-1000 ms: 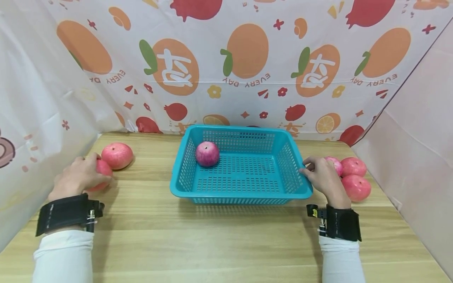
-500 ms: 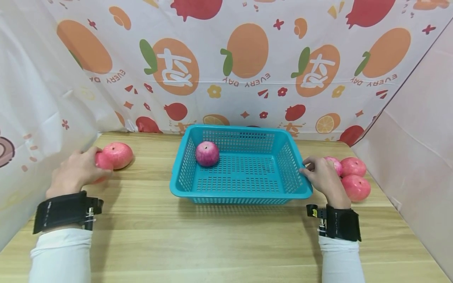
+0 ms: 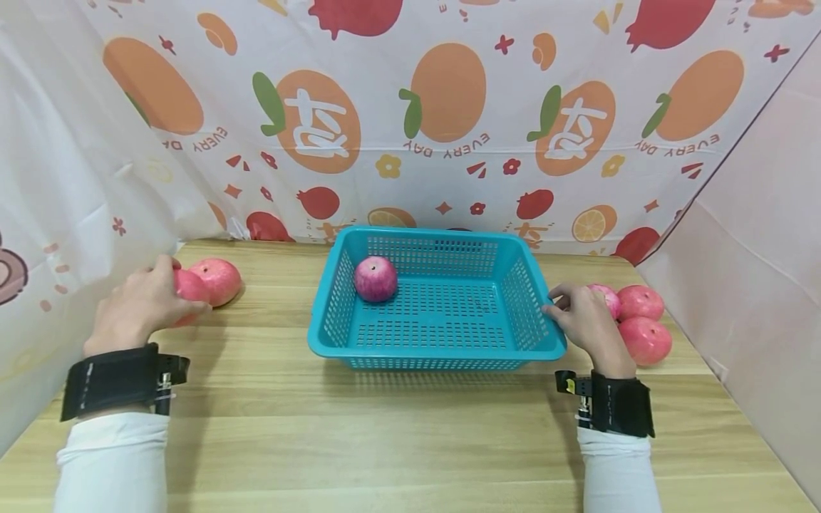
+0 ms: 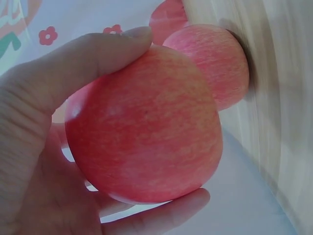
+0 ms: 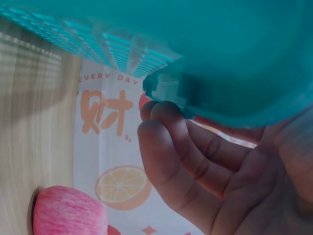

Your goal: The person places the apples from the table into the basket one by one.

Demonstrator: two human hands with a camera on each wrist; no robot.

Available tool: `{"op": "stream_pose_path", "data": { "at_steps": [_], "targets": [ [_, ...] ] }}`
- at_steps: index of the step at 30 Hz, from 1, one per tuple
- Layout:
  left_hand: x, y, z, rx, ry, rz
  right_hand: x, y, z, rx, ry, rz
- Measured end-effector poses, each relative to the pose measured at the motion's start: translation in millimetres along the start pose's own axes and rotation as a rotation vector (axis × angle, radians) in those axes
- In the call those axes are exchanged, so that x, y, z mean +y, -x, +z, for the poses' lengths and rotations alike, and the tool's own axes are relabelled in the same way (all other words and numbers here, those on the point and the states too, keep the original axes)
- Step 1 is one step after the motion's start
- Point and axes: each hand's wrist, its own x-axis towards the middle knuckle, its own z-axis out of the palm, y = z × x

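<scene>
Head view has the left hand (image 3: 137, 306) wrapped around a red apple (image 3: 189, 288) at the table's left side, right next to a second apple (image 3: 218, 281) lying on the wood. Over on the right, the right hand (image 3: 586, 320) has its curled fingers (image 5: 183, 147) on the rim of the blue basket (image 3: 333, 335), which holds one apple (image 3: 375, 278). Three more apples (image 3: 641, 320) sit just beside that hand.
</scene>
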Motion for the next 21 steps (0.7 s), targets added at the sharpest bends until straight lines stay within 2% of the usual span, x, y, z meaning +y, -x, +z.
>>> {"op": "stream_pose_path", "data": {
  "at_steps": [21],
  "targets": [
    [17.1,-8.8,-3.8,0.062,-0.02,0.051,2.0,-1.6,1.3,0.009,0.004,-0.008]
  ]
}}
